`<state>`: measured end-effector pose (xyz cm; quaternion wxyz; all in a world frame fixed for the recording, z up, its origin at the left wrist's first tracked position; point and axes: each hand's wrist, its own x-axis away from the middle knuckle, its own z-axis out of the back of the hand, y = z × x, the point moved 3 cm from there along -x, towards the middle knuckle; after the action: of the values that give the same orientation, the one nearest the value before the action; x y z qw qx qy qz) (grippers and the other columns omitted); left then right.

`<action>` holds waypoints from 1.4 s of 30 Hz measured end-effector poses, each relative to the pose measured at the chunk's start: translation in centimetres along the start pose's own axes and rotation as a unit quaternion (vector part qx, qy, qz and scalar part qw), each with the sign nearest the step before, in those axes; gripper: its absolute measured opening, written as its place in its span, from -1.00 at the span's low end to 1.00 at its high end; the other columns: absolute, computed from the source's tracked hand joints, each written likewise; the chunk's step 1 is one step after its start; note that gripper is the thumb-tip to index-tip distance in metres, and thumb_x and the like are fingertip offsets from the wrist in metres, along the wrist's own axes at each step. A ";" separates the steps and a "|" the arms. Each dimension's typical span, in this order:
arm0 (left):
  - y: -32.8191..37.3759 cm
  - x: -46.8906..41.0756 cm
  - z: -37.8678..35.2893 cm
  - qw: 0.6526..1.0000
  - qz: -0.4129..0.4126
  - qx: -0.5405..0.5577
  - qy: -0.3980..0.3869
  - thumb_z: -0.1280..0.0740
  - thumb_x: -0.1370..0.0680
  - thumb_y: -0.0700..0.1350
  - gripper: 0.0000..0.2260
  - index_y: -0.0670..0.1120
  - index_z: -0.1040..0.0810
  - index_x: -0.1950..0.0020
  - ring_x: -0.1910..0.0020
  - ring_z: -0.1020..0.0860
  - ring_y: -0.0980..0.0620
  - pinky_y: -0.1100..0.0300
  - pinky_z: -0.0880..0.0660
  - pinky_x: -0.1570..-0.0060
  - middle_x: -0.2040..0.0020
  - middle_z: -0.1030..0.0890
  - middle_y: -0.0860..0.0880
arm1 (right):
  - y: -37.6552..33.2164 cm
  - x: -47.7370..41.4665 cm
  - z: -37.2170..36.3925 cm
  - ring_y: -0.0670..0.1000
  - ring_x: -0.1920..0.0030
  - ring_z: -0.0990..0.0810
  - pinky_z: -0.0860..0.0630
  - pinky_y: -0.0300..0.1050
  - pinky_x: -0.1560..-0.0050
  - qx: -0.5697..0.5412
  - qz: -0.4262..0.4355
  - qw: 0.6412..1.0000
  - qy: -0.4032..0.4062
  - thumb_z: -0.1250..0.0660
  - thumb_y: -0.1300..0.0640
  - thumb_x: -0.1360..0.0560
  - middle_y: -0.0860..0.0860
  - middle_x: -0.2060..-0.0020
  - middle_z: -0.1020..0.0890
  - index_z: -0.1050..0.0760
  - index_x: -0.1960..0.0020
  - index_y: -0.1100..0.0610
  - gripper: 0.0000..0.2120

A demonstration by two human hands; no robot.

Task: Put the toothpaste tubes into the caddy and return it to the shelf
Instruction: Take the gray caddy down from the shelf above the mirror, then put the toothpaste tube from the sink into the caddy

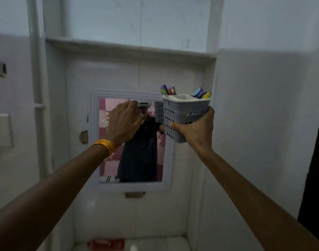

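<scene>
My right hand [196, 131] grips a grey perforated caddy [184, 113] from below and holds it up in front of the tiled wall niche. Colourful toothpaste tube ends stick out of it: two purple ones [166, 90] at the left rim and a blue, purple and yellow cluster [202, 93] at the right rim. Its white middle compartment looks empty. My left hand [125, 122], with an orange bangle on the wrist, is raised left of the caddy and apart from it, seen from the back with the fingers curled. The stone shelf [129, 48] runs well above the caddy.
A white-framed mirror [94, 142] hangs on the niche's back wall behind my hands and reflects a person. A red pack [106, 244] lies on the lower ledge [160, 241]. A white pipe [37, 69] runs down the left. A dark edge [316, 169] stands at the right.
</scene>
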<state>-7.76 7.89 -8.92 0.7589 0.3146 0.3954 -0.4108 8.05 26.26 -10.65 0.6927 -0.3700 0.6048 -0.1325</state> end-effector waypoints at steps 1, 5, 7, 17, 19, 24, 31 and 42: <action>-0.3 2.0 -0.7 1.000 0.004 0.007 -0.008 -0.10 -0.56 0.10 -0.55 -0.13 -0.42 -0.33 -0.08 -0.53 -0.20 -0.07 -0.49 -0.08 -0.16 -0.58 -0.19 | 1.8 1.9 0.0 0.02 -0.29 -0.54 -0.59 -0.04 -0.26 -0.001 -0.010 1.000 -0.005 -0.77 0.03 -0.12 0.09 -0.38 -0.48 -0.25 -0.50 0.18 0.11; -3.1 10.7 -4.1 0.996 0.065 0.029 -0.054 -0.26 -0.61 -0.06 -0.61 -0.10 -0.38 -0.43 -0.20 -0.51 -0.21 -0.07 -0.45 -0.18 -0.26 -0.56 -0.19 | 9.1 10.5 -0.2 -0.06 -0.23 -0.49 -0.49 -0.19 -0.19 -0.004 -0.075 0.997 -0.031 -0.76 0.15 -0.13 0.11 -0.37 -0.50 -0.27 -0.48 0.22 0.07; -4.4 14.0 -5.4 0.993 0.089 0.016 -0.081 -0.27 -0.61 -0.08 -0.61 -0.13 -0.38 -0.43 -0.19 -0.52 -0.21 -0.08 -0.46 -0.16 -0.23 -0.57 -0.22 | 12.2 13.9 -0.2 -0.04 -0.25 -0.49 -0.48 -0.18 -0.21 0.002 -0.101 0.994 -0.037 -0.76 0.17 -0.12 0.14 -0.36 -0.50 -0.27 -0.48 0.24 0.07; -13.1 31.1 -11.5 0.941 0.214 -0.003 -0.263 -0.28 -0.61 -0.04 -0.56 -0.15 -0.36 -0.46 -0.29 -0.50 -0.24 -0.13 -0.48 -0.25 -0.34 -0.53 -0.23 | 24.3 30.6 -1.7 0.07 -0.38 -0.52 -0.52 0.03 -0.39 0.055 -0.257 0.963 -0.065 -0.78 0.19 -0.07 0.12 -0.39 -0.48 -0.23 -0.51 0.24 0.16; -14.4 33.8 -12.6 0.925 0.230 -0.002 -0.302 -0.27 -0.61 -0.03 -0.55 -0.12 -0.34 -0.47 -0.29 -0.50 -0.22 -0.12 -0.50 -0.25 -0.36 -0.52 -0.20 | 26.0 33.4 -2.0 0.07 -0.37 -0.52 -0.54 0.13 -0.39 0.069 -0.281 0.955 -0.070 -0.78 0.22 -0.07 0.11 -0.37 -0.48 -0.23 -0.51 0.25 0.16; -18.2 40.1 -15.7 0.879 0.221 -0.013 -0.422 -0.32 -0.56 -0.06 -0.55 -0.12 -0.37 -0.44 -0.21 -0.56 -0.22 -0.08 -0.55 -0.18 -0.32 -0.57 -0.19 | 29.6 39.2 -2.7 0.15 -0.36 -0.55 -0.55 0.13 -0.37 0.098 -0.312 0.941 -0.082 -0.79 0.16 -0.05 0.14 -0.36 -0.51 -0.26 -0.50 0.24 0.16; -20.9 44.3 -18.9 0.818 0.225 -0.049 -0.527 -0.36 -0.57 -0.08 -0.51 -0.12 -0.35 -0.48 -0.32 -0.48 -0.20 -0.04 -0.49 -0.25 -0.38 -0.51 -0.18 | 32.4 41.6 -3.2 0.06 -0.38 -0.52 -0.39 -0.56 -0.25 0.068 -0.332 0.938 -0.080 -0.80 0.20 -0.09 0.08 -0.40 -0.48 -0.21 -0.56 0.25 0.20; -22.8 48.1 -20.4 0.789 0.183 -0.112 -0.576 -0.35 -0.56 -0.10 -0.65 -0.12 -0.47 -0.33 -0.19 -0.54 -0.17 -0.01 -0.52 -0.15 -0.21 -0.60 -0.18 | 33.0 44.0 -3.3 -0.01 -0.46 -0.47 -0.46 -0.07 -0.47 0.083 -0.351 0.931 -0.062 -0.80 0.20 -0.09 0.00 -0.49 -0.41 -0.13 -0.63 0.17 0.28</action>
<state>-17.85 -4.36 -63.70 0.9368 -0.0011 -0.1363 -0.3221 6.55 20.18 -65.35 0.6666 -0.5068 0.3792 -0.3936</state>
